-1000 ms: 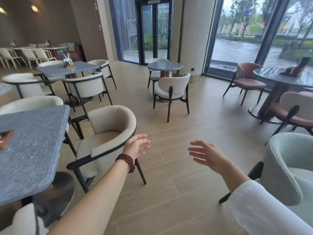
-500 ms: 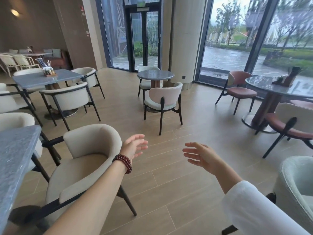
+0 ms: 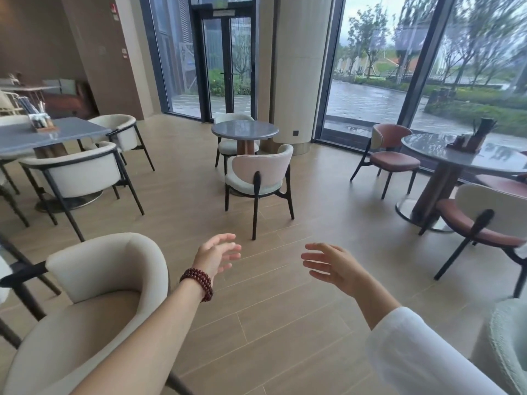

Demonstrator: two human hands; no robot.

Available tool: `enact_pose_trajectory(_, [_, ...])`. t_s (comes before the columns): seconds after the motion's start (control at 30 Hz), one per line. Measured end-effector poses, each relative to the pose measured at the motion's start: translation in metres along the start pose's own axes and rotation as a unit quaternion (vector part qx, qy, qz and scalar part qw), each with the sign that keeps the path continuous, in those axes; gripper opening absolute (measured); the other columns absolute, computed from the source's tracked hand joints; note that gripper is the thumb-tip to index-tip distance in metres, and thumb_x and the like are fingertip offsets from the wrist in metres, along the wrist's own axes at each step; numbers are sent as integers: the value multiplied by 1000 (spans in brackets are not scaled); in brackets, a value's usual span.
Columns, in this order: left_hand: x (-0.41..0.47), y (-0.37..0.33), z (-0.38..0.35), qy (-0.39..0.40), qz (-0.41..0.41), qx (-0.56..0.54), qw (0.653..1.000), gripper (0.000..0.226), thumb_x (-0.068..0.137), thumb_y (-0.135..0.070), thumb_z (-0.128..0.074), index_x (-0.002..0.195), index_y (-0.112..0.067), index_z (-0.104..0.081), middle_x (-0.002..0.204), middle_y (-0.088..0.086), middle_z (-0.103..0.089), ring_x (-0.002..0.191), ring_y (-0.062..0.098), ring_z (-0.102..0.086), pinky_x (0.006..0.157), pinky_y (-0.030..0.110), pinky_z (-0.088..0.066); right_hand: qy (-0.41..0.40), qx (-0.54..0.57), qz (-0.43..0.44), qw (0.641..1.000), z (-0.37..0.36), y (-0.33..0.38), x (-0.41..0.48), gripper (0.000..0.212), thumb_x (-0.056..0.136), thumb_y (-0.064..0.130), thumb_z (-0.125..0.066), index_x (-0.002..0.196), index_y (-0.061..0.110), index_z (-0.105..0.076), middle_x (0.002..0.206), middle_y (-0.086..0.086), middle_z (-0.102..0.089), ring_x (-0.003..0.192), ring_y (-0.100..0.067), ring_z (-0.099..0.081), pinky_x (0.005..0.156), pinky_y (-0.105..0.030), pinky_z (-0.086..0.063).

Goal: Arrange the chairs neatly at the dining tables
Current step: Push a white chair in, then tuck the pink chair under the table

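Both my hands are stretched out over the wooden floor with relaxed fingers, holding nothing. My left hand (image 3: 218, 253), with a dark red bead bracelet at the wrist, hovers just right of a cream tub chair (image 3: 94, 283) at the lower left. My right hand (image 3: 328, 262) is a little to the right, in a white sleeve. Straight ahead a white chair with dark legs (image 3: 261, 175) stands with its back to me, pulled out from a small round grey table (image 3: 245, 129). A second white chair (image 3: 228, 145) sits behind that table.
A grey rectangular table (image 3: 57, 134) with cream tub chairs (image 3: 79, 172) stands at the left. At the right is a round table (image 3: 445, 153) with pink-seated chairs (image 3: 392, 159). A light green chair (image 3: 507, 337) fills the lower right corner. A pillar (image 3: 299, 67) and glass doors lie ahead.
The view has moved forward and turned right. The near grey table has left the frame at the left, and the white chair ahead looks closer. Both hands stay open and held out.
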State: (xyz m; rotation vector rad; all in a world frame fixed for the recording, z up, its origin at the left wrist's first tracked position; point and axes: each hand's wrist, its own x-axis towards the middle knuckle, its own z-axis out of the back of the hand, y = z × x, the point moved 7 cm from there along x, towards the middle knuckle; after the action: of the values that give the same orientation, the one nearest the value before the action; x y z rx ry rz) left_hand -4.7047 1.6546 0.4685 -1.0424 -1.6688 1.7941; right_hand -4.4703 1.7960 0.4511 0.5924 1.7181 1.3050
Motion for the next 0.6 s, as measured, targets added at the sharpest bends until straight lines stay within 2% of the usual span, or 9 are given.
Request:
enact_pose_trajectory(0.2, [78, -26, -29, -26, -10, 0, 1000, 18, 90, -10, -55, 103, -19, -64, 101, 7, -72, 91, 22, -67, 92, 41, -47, 23, -22, -2, 999, 22, 46, 89, 25, 96, 26, -55, 111, 10, -67, 110, -13, -72, 104, -27, -68, 86, -36, -54])
enact_pose_trajectory(0.37, [143, -49, -40, -63, -17, -17, 998, 16, 90, -12, -56, 99, -22, -64, 101, 6, -72, 94, 22, -67, 92, 40, -47, 53, -57, -7, 997, 29, 85, 163, 26, 96, 27, -56, 112, 10, -66, 110, -12, -72, 105, -27, -68, 94, -40, -52])
enact_pose_trajectory(0.6, [207, -58, -35, -116, -8, -29, 993, 17, 88, -10, -57, 97, -22, -64, 101, 6, -71, 90, 20, -66, 93, 39, -46, 88, -63, -12, 994, 17, 111, 249, 25, 95, 25, -57, 112, 10, -66, 109, -14, -71, 101, -27, -67, 93, -40, -51])
